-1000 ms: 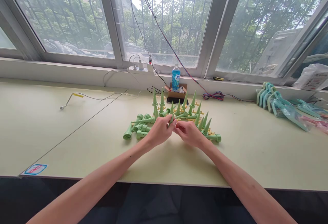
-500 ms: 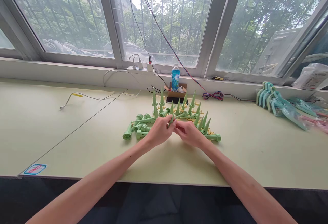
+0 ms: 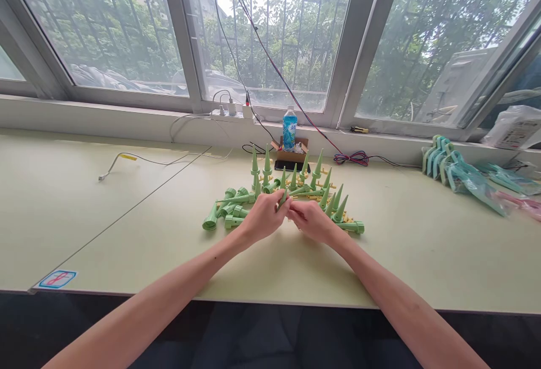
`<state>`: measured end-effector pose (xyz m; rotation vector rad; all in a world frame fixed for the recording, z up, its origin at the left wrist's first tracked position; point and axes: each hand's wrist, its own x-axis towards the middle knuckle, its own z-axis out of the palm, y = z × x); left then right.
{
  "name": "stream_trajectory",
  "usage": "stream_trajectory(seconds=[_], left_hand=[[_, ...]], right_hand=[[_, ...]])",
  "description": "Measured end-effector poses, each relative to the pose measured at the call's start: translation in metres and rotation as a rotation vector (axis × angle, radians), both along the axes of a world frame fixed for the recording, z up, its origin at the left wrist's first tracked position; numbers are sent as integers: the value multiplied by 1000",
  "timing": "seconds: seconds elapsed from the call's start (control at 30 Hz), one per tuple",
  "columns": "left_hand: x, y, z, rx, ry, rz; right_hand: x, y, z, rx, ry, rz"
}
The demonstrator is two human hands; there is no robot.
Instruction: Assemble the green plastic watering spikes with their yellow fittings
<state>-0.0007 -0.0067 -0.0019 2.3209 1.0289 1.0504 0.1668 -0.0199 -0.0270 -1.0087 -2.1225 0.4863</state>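
Note:
My left hand (image 3: 265, 214) is closed around a green plastic watering spike (image 3: 283, 195), whose pointed tip sticks up past the fingers. My right hand (image 3: 311, 219) meets it from the right, its thumb and fingers pinched together against the left fingertips; whatever lies in that pinch is hidden. Around the hands, several more green spikes stand upright, such as the tall spike (image 3: 316, 170) behind and the spike (image 3: 340, 209) at the right. Others lie on their sides at the left, among them a spike with its round open end (image 3: 209, 222) showing. Small yellow valve pieces (image 3: 332, 185) sit between them.
Behind the spikes, a blue bottle (image 3: 289, 128) stands by a small cardboard box (image 3: 291, 155), with a dark phone (image 3: 291, 165) in front. A coiled cable (image 3: 351, 157) lies at the back. Wrapped hangers (image 3: 459, 169) are at the right, a thin cable (image 3: 110, 165) at the left.
Both hands stay at nearly the same place with the spike. My right hand's fingers have shifted very slightly; the things on the table have not moved.

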Motion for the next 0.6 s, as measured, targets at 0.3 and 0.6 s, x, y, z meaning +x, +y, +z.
stream_trajectory(seconds=[0.3, 0.6], left_hand=[[-1, 1, 0, -25, -42, 51], [-2, 1, 1, -24, -43, 50]], right_hand=[[0, -1, 0, 22, -57, -86], [0, 0, -1, 7, -43, -47]])
